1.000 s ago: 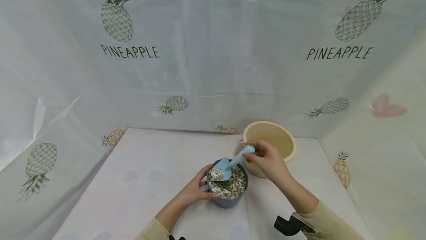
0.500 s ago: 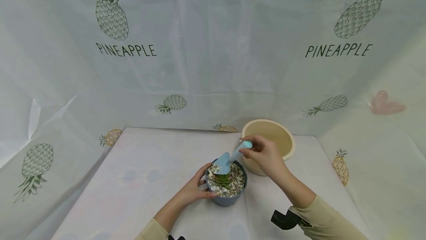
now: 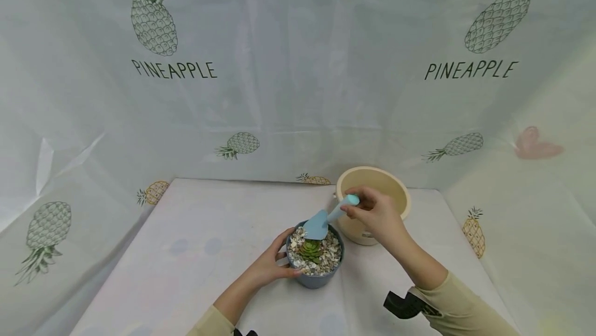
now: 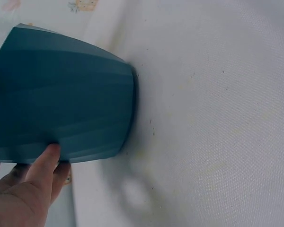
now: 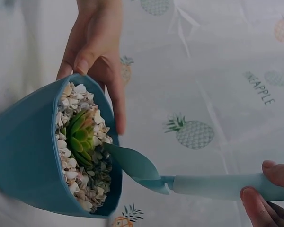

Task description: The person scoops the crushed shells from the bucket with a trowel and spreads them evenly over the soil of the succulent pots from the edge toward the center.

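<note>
A blue-grey plant pot [image 3: 313,281] stands on the table, filled with pale shell-like chips around a green succulent [image 3: 311,251]. My left hand [image 3: 271,265] grips the pot's left side, thumb near the front and fingers behind. In the left wrist view the fingertips press against the pot's teal wall [image 4: 66,94]. My right hand [image 3: 381,217] pinches the end of a light blue hand trowel [image 3: 317,225], tilted down into the pot. Seen from the right wrist, the trowel's blade [image 5: 135,163] dips inside the rim, its tip among the chips [image 5: 75,175] beside the succulent.
A cream bucket [image 3: 404,193] stands behind and to the right of the pot, partly hidden by my right hand. The table is covered in a white cloth [image 3: 195,253]. A pineapple-print curtain [image 3: 298,82] hangs around its back and sides.
The trowel has tipped, and the chips on its blade have slid into the pot. Its blade has moved back off the succulent, which now shows fully. My left hand stays on the pot.
</note>
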Demonstrator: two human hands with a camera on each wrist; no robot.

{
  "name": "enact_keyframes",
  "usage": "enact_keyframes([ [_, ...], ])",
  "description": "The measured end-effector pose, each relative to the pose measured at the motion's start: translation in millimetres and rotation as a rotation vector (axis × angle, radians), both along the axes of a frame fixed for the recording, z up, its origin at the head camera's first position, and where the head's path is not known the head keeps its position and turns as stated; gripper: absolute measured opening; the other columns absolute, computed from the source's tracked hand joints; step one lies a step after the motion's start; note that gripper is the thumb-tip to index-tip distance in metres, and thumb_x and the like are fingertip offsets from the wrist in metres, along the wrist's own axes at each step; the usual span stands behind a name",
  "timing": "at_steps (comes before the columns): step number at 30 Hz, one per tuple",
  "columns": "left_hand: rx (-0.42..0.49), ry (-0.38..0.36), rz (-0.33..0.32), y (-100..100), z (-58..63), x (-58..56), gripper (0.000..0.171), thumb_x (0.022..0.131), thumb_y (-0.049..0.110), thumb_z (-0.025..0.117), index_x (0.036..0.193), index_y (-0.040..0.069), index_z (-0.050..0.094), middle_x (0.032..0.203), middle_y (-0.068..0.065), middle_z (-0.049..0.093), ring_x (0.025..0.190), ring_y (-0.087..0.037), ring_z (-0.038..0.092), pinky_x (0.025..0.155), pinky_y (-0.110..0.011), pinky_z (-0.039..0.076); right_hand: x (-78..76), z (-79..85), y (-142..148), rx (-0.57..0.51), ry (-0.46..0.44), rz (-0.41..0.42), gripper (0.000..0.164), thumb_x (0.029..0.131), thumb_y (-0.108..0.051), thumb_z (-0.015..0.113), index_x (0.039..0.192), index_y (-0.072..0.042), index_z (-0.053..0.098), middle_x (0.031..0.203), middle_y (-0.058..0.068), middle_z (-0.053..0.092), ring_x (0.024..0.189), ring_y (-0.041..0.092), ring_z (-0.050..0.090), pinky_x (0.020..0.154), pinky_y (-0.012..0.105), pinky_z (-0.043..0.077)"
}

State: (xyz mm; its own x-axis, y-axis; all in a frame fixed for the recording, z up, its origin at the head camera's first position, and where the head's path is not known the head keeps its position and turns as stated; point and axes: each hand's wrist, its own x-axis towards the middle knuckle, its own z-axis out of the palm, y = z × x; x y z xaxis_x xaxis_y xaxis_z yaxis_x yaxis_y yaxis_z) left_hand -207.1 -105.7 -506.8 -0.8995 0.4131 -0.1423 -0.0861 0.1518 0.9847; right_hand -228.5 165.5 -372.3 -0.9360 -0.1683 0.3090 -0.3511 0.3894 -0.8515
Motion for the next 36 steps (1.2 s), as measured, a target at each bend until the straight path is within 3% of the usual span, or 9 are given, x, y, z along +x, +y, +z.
enact_keyframes([
  [7,0.018,-0.026,-0.004,0.2,-0.6,-0.5,0.104,0.077,0.006,0.084,0.157,0.024,0.020,0.159,-0.025,0.003,0.132,-0.054,0.033,0.095,-0.053,0.046,-0.3,-0.2,7.5,0.013,0.007,-0.018,0.032,0.083,-0.004,0.077,0.113,0.000,0.066,0.093,0.011,0.070,0.073,0.016,0.069,0.059,0.029,0.056],
  [22,0.030,-0.029,0.001,0.8,-1.1,0.0,0.105,0.076,0.003,0.083,0.157,0.023,0.020,0.160,-0.021,0.001,0.132,-0.055,0.032,0.093,-0.052,0.048,7.0,6.7,47.4,-0.016,0.096,-0.077,0.030,0.087,-0.004,0.073,0.115,0.002,0.064,0.095,0.013,0.067,0.077,0.012,0.069,0.069,0.032,0.058],
  [33,0.032,-0.013,-0.001,0.5,-0.9,1.3,0.106,0.075,0.004,0.085,0.157,0.021,0.019,0.159,-0.025,0.006,0.131,-0.054,0.035,0.094,-0.052,0.047,-2.6,8.9,95.9,-0.188,0.202,-0.242,0.030,0.087,0.003,0.070,0.117,0.002,0.064,0.093,-0.004,0.068,0.077,0.007,0.068,0.072,0.020,0.055],
  [36,0.028,-0.011,0.000,1.2,-1.7,0.0,0.107,0.074,0.005,0.085,0.157,0.020,0.020,0.159,-0.024,0.007,0.131,-0.053,0.035,0.095,-0.051,0.047,-8.0,6.7,105.1,-0.179,0.215,-0.290,0.030,0.087,0.004,0.070,0.117,0.002,0.064,0.093,-0.006,0.069,0.077,0.006,0.067,0.072,0.019,0.054],
])
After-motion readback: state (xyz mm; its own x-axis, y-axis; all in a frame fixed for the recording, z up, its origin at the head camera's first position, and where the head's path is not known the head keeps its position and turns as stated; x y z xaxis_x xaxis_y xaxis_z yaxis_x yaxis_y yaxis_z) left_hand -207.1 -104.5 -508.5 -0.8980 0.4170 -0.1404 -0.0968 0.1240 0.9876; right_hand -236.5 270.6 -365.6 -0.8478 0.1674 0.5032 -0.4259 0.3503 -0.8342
